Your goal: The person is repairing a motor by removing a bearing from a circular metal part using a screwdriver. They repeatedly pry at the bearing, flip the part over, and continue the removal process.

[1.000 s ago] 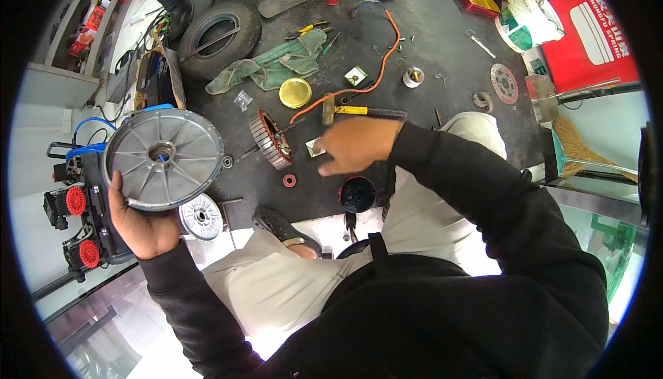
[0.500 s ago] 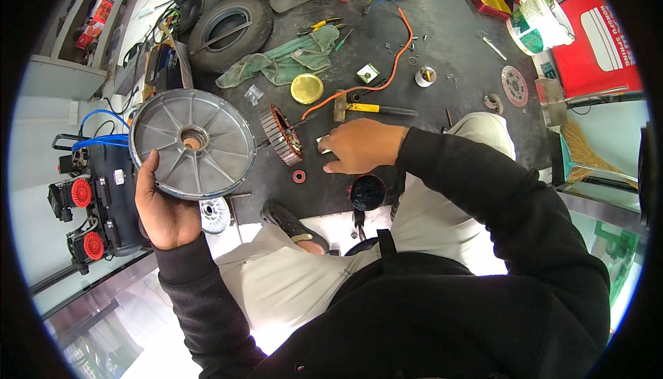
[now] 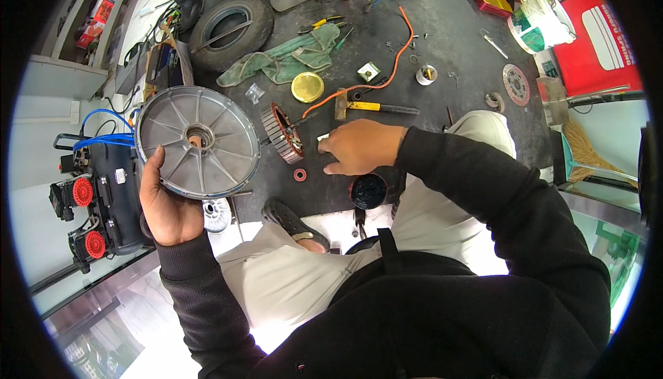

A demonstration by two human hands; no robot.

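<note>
My left hand [image 3: 171, 212] holds a round grey metal motor cover [image 3: 224, 120] by its lower left rim, thumb on the ribbed face. A fingertip shows through the cover's centre hole. My right hand [image 3: 362, 147] is closed, back upward, low over the dark mat. A small pale thing [image 3: 322, 138] shows at its fingertips, mostly hidden. Between the hands stands a motor stator [image 3: 282, 134] with copper windings, joined to an orange cable [image 3: 395, 68]. A small red ring [image 3: 300, 175] lies just nearer to me than the stator.
Beyond my right hand lies a hammer [image 3: 380, 108] with a yellow and black handle. Farther off are a yellow lid [image 3: 307, 88], green cloth [image 3: 290, 58] and tyre [image 3: 259, 30]. A black round container [image 3: 368, 191] stands by my knee. Another person's boots [image 3: 191, 10] show at far left.
The motor cover and my left hand have shifted slightly to the right, and the cover has tilted a little. My right hand has hardly moved.
</note>
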